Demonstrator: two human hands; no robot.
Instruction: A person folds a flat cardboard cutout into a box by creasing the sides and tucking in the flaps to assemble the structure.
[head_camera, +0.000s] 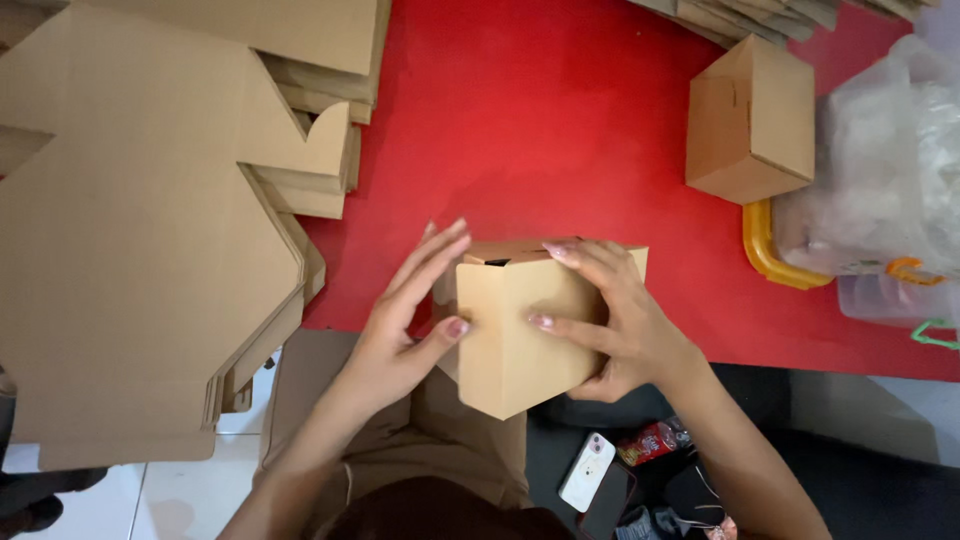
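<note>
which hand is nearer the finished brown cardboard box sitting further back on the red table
Right. The right hand grips the near box's right side, just below and left of the finished brown cardboard box; the left hand is further left.

Both hands clasp a small brown cardboard box (515, 335) at the edge of a red table (560, 130); left hand (400, 335) flat on its left side, thumb on the front face; right hand (620, 320) wraps top and right side; stack of flat cardboard blanks (140, 250) to the left; second folded box (750, 120) stands well apart, upper right, beside clear plastic containers (880, 190); white phone (587, 470) lies below the table.
</note>
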